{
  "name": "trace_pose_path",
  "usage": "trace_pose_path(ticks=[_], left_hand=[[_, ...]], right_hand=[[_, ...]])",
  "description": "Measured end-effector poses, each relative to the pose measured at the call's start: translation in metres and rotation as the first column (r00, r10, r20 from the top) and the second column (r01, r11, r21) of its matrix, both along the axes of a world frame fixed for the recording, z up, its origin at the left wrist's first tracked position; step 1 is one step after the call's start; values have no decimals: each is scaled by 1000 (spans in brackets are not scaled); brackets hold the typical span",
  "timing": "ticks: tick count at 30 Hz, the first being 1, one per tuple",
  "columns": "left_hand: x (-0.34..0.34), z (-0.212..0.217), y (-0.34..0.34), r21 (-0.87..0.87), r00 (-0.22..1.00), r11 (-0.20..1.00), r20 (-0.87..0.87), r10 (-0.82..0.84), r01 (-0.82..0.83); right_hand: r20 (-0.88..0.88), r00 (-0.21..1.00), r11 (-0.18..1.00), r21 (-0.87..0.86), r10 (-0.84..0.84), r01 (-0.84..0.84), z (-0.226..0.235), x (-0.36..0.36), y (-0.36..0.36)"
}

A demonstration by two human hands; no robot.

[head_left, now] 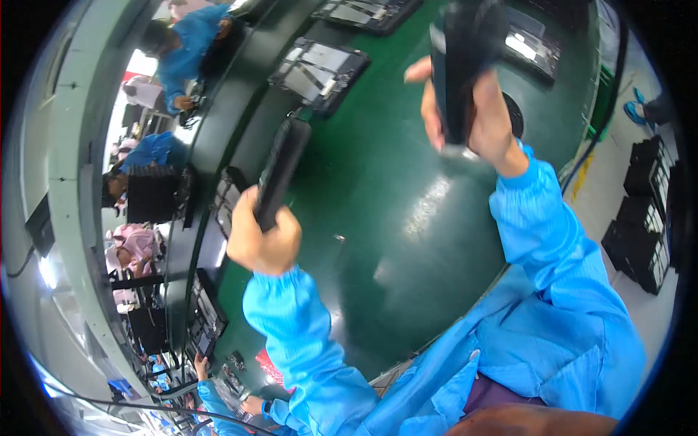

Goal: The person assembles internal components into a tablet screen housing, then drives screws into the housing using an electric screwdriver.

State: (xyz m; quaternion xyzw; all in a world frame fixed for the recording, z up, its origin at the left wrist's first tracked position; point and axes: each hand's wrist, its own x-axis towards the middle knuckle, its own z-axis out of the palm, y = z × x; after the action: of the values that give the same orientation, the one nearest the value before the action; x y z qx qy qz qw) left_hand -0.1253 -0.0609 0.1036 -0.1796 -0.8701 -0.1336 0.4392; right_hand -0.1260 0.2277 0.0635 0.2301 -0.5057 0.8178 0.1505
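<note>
My left hand [262, 236] is closed around the lower end of a long, narrow black piece [283, 163]. This piece tilts up and away over the green work surface [363, 283]; its exact kind cannot be told. Raised further off to the right, my right hand [498, 127] grips a thicker black slab-like piece [456, 80], thumb on one side and fingers on the other. Motion blurs the slab's upper end. Both pieces are held apart from each other. Under the right wrist, a round black thing [513, 116] shows in part.
Flat black-framed units with pale panels [313, 73] lie along the far left edge; another unit [531, 47] lies at the far right. A co-worker's hand [254, 405] shows beside red packing material [269, 367] at lower left. Black stacked units [636, 240] stand on the right floor.
</note>
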Motion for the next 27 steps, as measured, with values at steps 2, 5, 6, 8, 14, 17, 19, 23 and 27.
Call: trace_pose_path(ticks=[2,5,6,8,14,17,19,23,27], left_hand=[[35,-10,19,-91,988,984,-14,-154,152],[90,-27,35,-212,931,934,291,-221,287],[106,-34,41,-235,890,919,409,-201,316],[126,-51,56,-221,862,890,423,-281,399],[151,-97,79,-49,756,889,549,-357,455],[122,-101,68,253,714,891,533,-454,377],[89,-113,65,510,786,842,442,-431,175],[50,-117,70,610,836,785,370,-405,109],[41,-117,79,625,854,775,350,-386,94]], right_hand=[[-29,991,992,21,-128,128,-4,-13,27],[8,963,948,175,-270,265,-11,-22,50],[13,962,946,184,-273,266,-16,-25,52],[-7,963,938,224,-269,263,-21,-30,56],[-24,981,963,186,-192,193,-22,-29,38],[53,999,991,131,-1,-6,-25,-15,25],[19,1000,990,140,23,-26,-24,-7,22],[-13,1000,998,54,-20,21,-13,-14,37],[2,999,995,92,-41,41,-31,-31,76]])
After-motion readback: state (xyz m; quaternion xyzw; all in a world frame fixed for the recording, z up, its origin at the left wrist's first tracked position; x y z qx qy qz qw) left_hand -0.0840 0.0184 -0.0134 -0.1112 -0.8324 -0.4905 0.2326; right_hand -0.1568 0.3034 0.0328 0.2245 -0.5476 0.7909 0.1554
